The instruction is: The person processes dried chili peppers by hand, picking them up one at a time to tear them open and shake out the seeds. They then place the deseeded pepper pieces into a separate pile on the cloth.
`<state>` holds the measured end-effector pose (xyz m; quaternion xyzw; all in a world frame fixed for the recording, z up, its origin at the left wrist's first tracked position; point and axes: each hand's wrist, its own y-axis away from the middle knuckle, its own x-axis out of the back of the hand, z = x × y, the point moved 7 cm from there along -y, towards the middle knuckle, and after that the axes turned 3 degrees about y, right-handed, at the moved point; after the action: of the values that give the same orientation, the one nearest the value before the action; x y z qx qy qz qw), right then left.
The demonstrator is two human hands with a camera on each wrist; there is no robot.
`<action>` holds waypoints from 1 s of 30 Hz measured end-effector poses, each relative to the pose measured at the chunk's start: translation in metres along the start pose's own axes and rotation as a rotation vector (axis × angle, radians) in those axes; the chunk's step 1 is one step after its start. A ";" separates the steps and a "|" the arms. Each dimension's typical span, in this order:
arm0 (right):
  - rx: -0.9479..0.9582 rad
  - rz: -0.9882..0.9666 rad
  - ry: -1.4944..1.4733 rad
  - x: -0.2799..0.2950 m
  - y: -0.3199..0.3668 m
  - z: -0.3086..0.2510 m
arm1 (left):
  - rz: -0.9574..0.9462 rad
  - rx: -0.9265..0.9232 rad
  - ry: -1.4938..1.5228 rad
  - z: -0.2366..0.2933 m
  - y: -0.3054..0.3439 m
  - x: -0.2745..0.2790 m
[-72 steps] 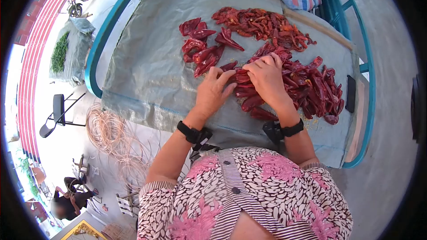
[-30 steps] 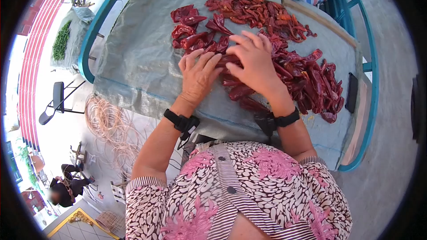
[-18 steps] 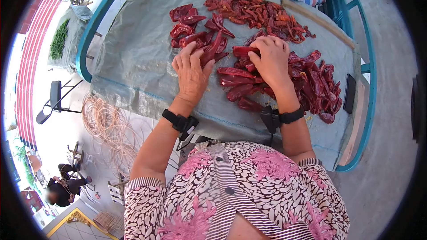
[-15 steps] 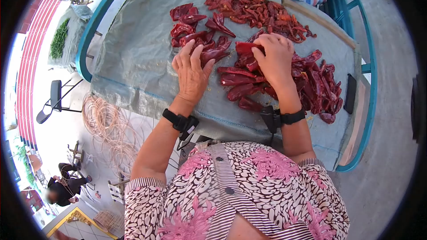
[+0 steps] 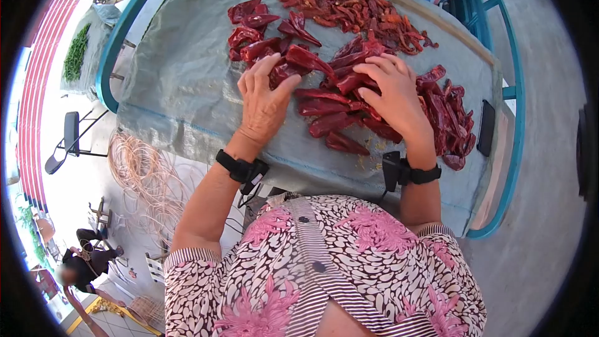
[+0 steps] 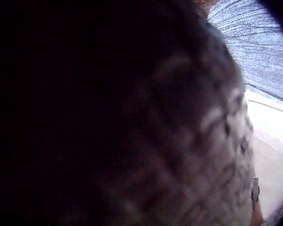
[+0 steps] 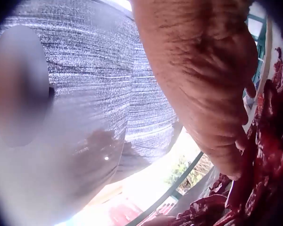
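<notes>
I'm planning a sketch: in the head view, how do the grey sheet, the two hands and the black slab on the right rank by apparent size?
Largest to smallest:
1. Grey sheet
2. Left hand and right hand, too alike to rank
3. Black slab

Grey floor [image 5: 543, 150], black chair [image 5: 72, 132]
</notes>
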<state>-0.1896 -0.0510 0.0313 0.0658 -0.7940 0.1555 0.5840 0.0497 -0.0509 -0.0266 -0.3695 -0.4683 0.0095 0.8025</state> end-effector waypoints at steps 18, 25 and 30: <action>-0.013 0.355 -0.298 0.021 -0.028 -0.016 | -0.050 -0.041 0.095 0.009 -0.005 0.000; 0.094 0.192 0.146 -0.018 -0.026 -0.019 | 0.172 0.120 0.088 -0.012 0.002 0.005; 0.035 0.000 0.201 -0.029 -0.028 -0.014 | 0.282 0.156 0.033 -0.016 0.004 0.009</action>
<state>-0.1596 -0.0753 0.0130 0.0600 -0.7285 0.1753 0.6595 0.0685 -0.0546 -0.0269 -0.3681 -0.3965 0.1523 0.8271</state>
